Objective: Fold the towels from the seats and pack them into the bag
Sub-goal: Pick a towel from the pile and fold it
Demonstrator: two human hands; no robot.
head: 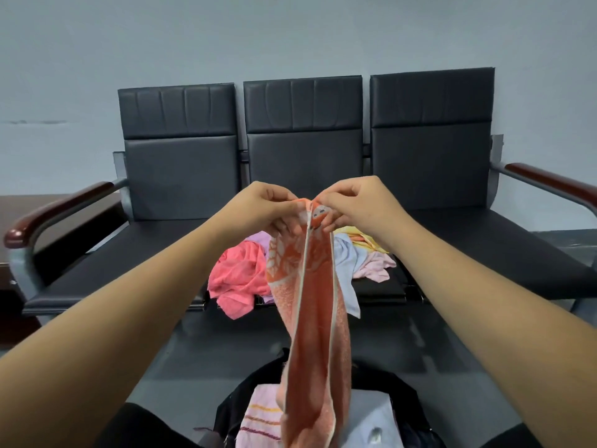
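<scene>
Hanging lengthwise dead center, the orange towel was pinched at its top edge by the left hand at 11 o'clock and the right hand at 1, the two hands' fingertips nearly touching. Its tail dangled over the black bag at 6 o'clock, and the loose towel pile sat on the middle seat behind.

We face a three-seat bench backed against the wall, with a pile of towels on its middle seat. Before the pile, the hanging towel drops from our left hand and right hand. Below it, on the floor, the bag seems to hold folded towels.
</scene>
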